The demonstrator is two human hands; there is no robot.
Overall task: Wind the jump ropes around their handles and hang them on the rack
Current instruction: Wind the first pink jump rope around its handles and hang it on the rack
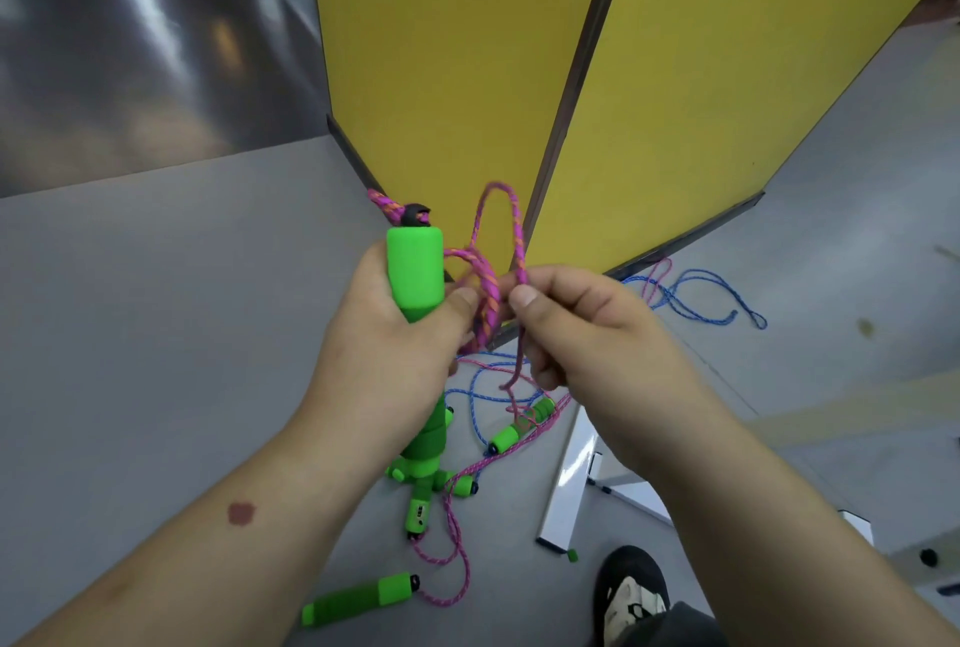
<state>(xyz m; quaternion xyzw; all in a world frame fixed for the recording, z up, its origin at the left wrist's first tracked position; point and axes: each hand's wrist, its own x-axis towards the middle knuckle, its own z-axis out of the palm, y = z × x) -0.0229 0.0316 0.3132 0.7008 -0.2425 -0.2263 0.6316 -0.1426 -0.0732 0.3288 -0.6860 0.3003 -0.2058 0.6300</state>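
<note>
My left hand (389, 334) grips a green foam jump-rope handle (415, 267), held upright with its black cap on top. A pink-and-orange rope (488, 293) loops out from the cap and beside the handle. My right hand (582, 329) pinches this rope between thumb and forefinger just right of the handle, a loop standing above the fingers. On the grey floor below lie several more green handles (431, 444) tangled with pink rope (457, 537) and blue rope (696, 303). One loose green handle (358, 599) lies nearest me. No rack is in view.
Two yellow partition panels (457, 49) stand right behind my hands, meeting at a dark post. A white metal foot (569, 485) of a stand lies on the floor at lower right. My shoe (631, 594) is at the bottom edge. A shiny metal surface fills the upper left.
</note>
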